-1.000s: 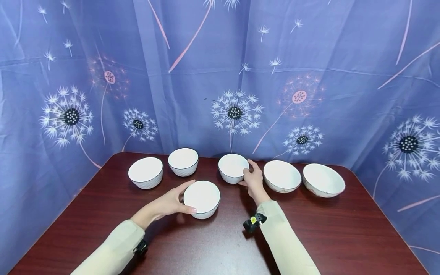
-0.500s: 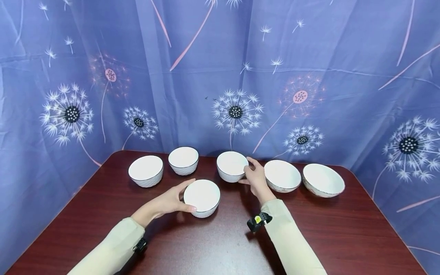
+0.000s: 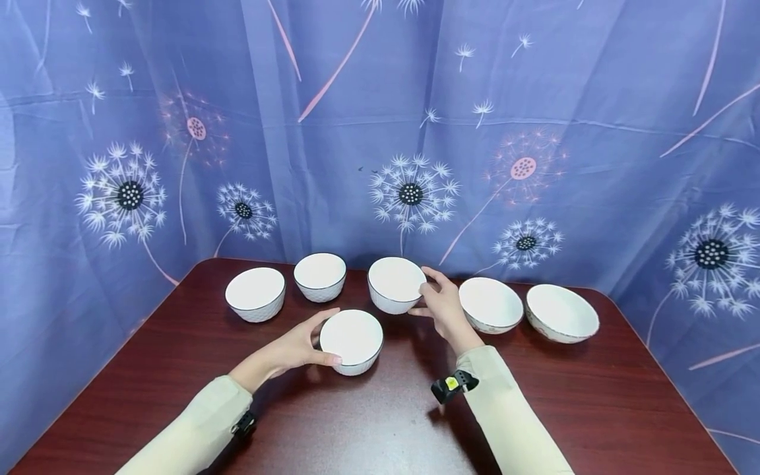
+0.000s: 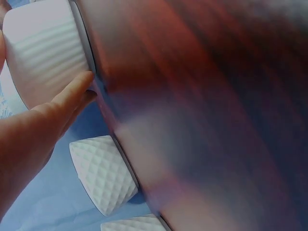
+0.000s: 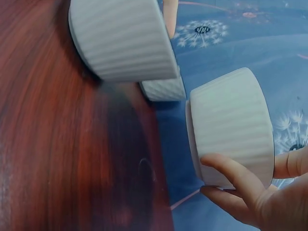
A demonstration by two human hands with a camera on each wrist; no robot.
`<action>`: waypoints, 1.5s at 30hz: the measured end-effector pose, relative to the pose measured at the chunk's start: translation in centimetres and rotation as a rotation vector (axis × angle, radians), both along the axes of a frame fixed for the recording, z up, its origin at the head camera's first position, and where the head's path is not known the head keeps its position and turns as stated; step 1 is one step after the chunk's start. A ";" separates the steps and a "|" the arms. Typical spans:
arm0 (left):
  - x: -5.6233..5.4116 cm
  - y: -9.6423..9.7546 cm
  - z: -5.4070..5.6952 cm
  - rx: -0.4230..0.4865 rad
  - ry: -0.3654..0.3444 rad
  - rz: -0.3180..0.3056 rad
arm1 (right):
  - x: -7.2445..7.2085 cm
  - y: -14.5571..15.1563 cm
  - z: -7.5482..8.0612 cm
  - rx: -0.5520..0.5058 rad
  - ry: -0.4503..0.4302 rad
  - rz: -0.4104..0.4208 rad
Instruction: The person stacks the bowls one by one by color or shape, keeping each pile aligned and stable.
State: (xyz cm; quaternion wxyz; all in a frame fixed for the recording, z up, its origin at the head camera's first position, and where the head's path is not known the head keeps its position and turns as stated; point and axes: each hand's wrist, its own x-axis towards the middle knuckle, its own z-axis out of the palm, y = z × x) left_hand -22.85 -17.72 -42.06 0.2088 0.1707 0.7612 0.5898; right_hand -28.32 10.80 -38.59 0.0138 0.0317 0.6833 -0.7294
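In the head view my left hand (image 3: 291, 348) grips the side of a white ribbed bowl (image 3: 351, 338) with a dark rim, near the table's middle. Its thumb is at the near side, with fingers at the far side. My right hand (image 3: 444, 305) holds a second white ribbed bowl (image 3: 394, 280) by its right side, farther back. In the right wrist view this bowl (image 5: 236, 130) appears raised off the table, its foot showing, with fingers (image 5: 236, 175) beneath and against its wall. Both bowls are upright and apart from each other.
Two white bowls with diamond-patterned walls, one at the left (image 3: 255, 294) and one at the back (image 3: 320, 277), stand on the dark red table (image 3: 332, 429). Two wider bowls, a nearer (image 3: 490, 305) and a farther right one (image 3: 561, 313), stand right. A blue curtain (image 3: 332, 165) hangs behind.
The bowl in my right hand has risen slightly and shifted a little left, and the right forearm has swung right. My left hand and its bowl stay about where they were.
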 end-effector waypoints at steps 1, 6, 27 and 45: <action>0.0 0.0 0.0 -0.002 0.001 0.002 | 0.2 -0.1 0.2 0.000 0.003 0.005; 0.1 -0.3 -0.2 0.011 -0.010 -0.011 | 1.1 -0.7 0.8 0.004 0.020 0.037; 0.0 -0.4 -0.2 0.095 -0.052 -0.029 | 3.2 -2.0 1.2 -0.032 0.028 0.121; -0.1 -0.2 -0.5 0.116 -0.076 -0.053 | 4.8 -3.3 1.1 -0.069 0.034 0.207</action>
